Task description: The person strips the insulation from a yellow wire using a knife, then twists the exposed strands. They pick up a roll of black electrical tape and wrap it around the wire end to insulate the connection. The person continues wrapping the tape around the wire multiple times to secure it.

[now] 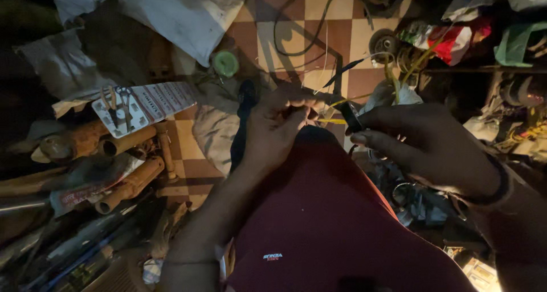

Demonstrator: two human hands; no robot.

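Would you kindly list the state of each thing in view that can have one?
left hand: fingers pinched shut on the yellow wire
right hand: holding a small black tool, closed around it
green tape roll: lying flat on the floor
pipes: lying piled

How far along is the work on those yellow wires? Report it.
Done: nothing looks finished. In hand: the left hand pinches thin yellow wires while the right hand holds a small black tool against them. Left: loose yellow wires trail beyond toward the cluttered shelf.

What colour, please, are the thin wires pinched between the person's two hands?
Yellow: the wires run between left hand and right hand, clearest in the head view.
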